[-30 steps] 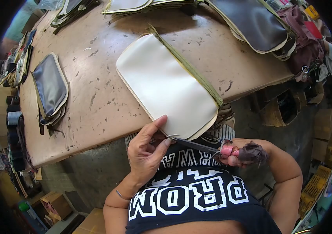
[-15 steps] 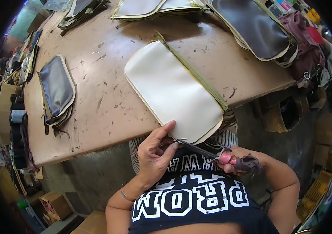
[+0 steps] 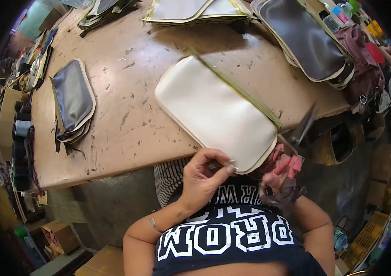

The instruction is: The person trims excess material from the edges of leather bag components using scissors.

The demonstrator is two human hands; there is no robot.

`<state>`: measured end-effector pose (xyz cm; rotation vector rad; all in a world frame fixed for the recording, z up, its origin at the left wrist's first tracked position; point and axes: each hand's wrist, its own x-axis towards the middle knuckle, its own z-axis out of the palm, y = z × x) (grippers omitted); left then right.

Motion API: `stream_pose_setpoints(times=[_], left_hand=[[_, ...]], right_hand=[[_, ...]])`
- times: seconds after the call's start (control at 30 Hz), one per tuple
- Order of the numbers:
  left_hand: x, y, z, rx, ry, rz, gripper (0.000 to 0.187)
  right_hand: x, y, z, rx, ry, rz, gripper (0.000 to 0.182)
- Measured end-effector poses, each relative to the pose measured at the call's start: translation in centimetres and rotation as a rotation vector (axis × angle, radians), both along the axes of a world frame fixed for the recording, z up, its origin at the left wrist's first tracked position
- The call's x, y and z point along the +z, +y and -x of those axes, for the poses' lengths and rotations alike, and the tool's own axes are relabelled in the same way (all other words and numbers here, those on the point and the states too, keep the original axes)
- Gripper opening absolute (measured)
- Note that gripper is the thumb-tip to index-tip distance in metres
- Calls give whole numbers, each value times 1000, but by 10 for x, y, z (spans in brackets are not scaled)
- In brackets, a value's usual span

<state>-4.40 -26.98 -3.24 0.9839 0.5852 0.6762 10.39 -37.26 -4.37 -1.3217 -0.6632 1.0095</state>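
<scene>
A cream-white pouch piece (image 3: 218, 112), layered and round-cornered with a green strip along one long side, lies slanted over the table's front edge. At its lower edge my left hand (image 3: 207, 177) is closed in a pinch, thumb and forefinger meeting at the border; a tiny pale sliver shows at the fingertips. My right hand (image 3: 276, 181) grips scissors (image 3: 303, 126) by their pink-wrapped handles, beside the piece's lower right corner. The dark blades point up and away from the piece, blurred by motion. Dark cloth is wrapped about the right hand.
Brown pouch pieces (image 3: 73, 99) lie on the table (image 3: 126, 124) at left, with a larger dark stack (image 3: 301, 41) at back right. White pieces (image 3: 177, 11) are stacked at the back. A maroon bag (image 3: 358, 64) sits at the right edge. Boxes (image 3: 59, 234) stand below left.
The scissors have left the pouch piece's lower edge and swung up to the right. The left hand and the piece appear shifted slightly right in the view.
</scene>
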Motion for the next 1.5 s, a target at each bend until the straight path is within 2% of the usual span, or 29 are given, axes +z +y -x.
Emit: stream_pose_setpoints(times=[0.03,0.07,0.17,0.2,0.27,0.37,0.43,0.5,0.57,0.63,0.7,0.73,0.8,0.87,0.97,1.07,1.3,1.4,1.5], left_hand=[[-3,-3,-2,-26,-4,25,16],[-8,-5,-3,-59,-16,17,13],[-8,-4,0,-173,28,13,9],[-1,3,5,-331,158,-138,11],[17,17,20,-564,370,-413,16],[18,26,48,-287,272,-307,14],[15,23,55,47,-77,-79,23],[22,31,58,408,-108,-11,29],[24,40,68,416,-15,-42,32],[21,45,71,397,73,-102,34],[10,48,72,350,152,-193,37],[6,47,71,317,189,-201,41],[10,45,67,312,165,-217,42],[15,45,67,277,151,-220,45],[17,47,68,262,172,-252,46],[16,48,70,243,154,-193,47],[12,50,70,262,129,-203,46],[12,51,70,256,115,-194,46],[13,51,69,254,105,-181,46]], right_hand=[[10,11,-3,98,-152,83,42],[0,14,6,-89,-100,47,42],[20,22,8,-55,-19,61,40],[18,20,8,-98,132,108,41],[35,21,5,-120,129,112,49],[66,23,-3,-135,67,117,60],[82,21,-10,-114,45,129,62],[93,27,-21,-46,-47,118,62],[96,40,-30,-48,-169,64,59],[81,59,-56,-103,-570,20,50],[63,74,-85,-120,-704,89,31],[61,70,-91,-41,-229,-43,31],[60,66,-86,234,231,2,32],[57,63,-68,612,195,328,33],[59,81,-35,1167,-146,583,28],[43,85,-31,1291,114,526,31],[43,90,-25,1217,63,689,34],[42,98,-23,1231,190,656,35],[39,103,-23,1313,18,638,35]])
